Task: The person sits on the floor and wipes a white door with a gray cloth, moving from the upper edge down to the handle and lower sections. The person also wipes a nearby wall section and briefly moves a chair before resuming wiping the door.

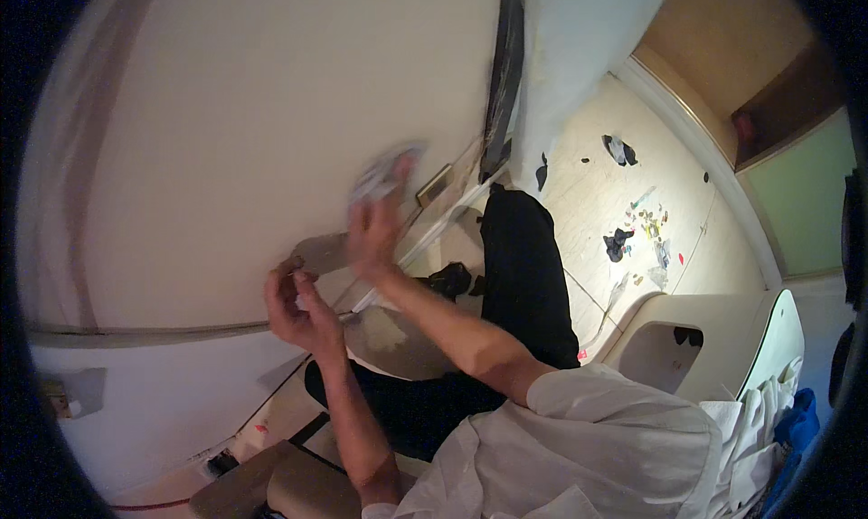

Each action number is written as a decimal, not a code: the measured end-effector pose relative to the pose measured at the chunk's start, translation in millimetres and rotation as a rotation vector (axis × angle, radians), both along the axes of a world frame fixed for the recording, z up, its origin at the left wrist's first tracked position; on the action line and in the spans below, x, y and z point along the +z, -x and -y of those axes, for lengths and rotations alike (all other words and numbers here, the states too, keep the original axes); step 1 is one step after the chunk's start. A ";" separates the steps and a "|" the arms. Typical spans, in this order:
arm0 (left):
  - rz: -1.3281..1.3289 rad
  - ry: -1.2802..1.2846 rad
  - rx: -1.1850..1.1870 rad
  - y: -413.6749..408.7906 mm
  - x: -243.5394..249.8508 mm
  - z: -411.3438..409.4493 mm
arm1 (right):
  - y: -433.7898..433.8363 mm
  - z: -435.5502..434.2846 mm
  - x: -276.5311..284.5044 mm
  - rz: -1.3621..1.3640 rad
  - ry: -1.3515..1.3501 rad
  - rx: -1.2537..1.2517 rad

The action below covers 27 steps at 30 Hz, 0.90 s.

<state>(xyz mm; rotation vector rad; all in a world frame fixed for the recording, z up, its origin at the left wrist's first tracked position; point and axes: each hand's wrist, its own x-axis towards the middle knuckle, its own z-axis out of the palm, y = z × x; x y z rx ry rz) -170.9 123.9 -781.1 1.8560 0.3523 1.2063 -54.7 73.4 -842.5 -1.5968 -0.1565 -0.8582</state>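
Note:
My right hand (374, 237) is stretched out in front of a wide beige panel (271, 126), holding a blurred whitish-grey thing (386, 173), perhaps a cloth or pad, with a reddish patch. Whether it touches the panel cannot be told. Below and to the left, my left hand (302, 312) is raised near the panel's lower edge, its fingers curled and thumb close to the fingertips. Whether something small lies between those fingers is unclear. A small rectangular fitting (434, 187) shows low down, just right of my right hand.
Small litter (651, 227) and black scraps (618, 245) lie on the pale tiled floor (576, 214) at right. A white plastic stool (719, 322) with a cut-out is beside me, and blue cloth (797, 421) at far right. A brown box-like object (237, 482) is at lower left.

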 end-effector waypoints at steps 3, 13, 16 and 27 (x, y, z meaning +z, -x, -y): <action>0.083 -0.015 0.057 0.1 7.3 -2.4 | 7.3 -6.5 -17.3 0.349 0.301 0.053; -0.027 -0.169 -0.010 -17.7 26.5 5.2 | -75.5 63.1 29.1 -0.240 -0.230 0.014; -0.076 -0.332 0.013 -28.0 39.1 5.3 | -48.3 43.5 21.8 -0.016 -0.036 -0.030; 0.169 -0.879 0.083 -53.3 74.6 14.1 | -76.8 72.9 126.9 0.300 0.161 -0.013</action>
